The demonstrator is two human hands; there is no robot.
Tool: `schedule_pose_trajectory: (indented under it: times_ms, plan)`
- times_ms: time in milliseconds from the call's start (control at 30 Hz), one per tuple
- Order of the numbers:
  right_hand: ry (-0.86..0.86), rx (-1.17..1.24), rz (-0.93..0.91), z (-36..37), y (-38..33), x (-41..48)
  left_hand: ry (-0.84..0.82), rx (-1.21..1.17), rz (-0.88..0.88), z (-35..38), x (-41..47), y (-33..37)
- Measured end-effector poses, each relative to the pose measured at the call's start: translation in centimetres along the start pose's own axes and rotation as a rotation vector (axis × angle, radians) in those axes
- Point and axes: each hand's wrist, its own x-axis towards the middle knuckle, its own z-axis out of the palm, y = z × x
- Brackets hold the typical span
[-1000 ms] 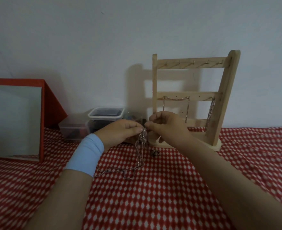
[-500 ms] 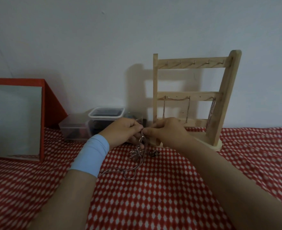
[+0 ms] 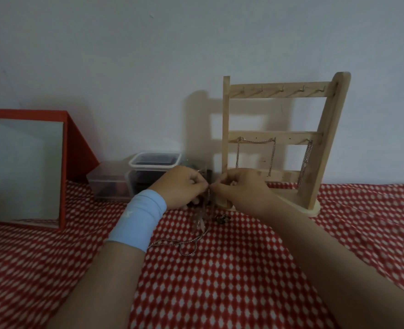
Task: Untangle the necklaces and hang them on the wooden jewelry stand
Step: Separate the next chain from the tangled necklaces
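Both your left hand and right hand pinch the tangled necklace mid-frame; it's dropped lower than a second ago, tail still on the cloth, knot not free yet.

Silver tangled necklaces trail onto the cloth before the upright wooden jewelry stand, chains hung.

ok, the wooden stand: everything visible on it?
The wooden jewelry stand is pale, unfinished-looking wood: two leaning uprights, three crossbars and a rounded base on the red checked cloth, by the wall. The top bar's hooks are bare; silver chains hang from the middle bar. The right hand hides its lower left.
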Motion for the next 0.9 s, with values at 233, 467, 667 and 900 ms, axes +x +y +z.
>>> schedule_pose_trajectory:
  times_ms: [233, 467, 667, 900]
  plan:
    - [-0.016, -0.119, 0.036, -0.9, 0.0, 0.5, 0.04, 0.037, 0.069, 0.9, 0.1, -0.1]
    - [-0.062, -0.037, 0.13, -1.6, -0.2, 0.5, -0.048, -0.088, 0.069, 1.0, -0.3, 0.2]
    - [-0.18, -0.167, 0.182, -2.2, -0.2, 0.7, -0.069, 0.061, 0.106, 1.9, 0.2, -0.2]
    - [-0.303, -0.025, 0.226, -2.7, 0.3, 0.6, -0.044, 0.004, 0.127, 2.6, 0.3, -0.4]
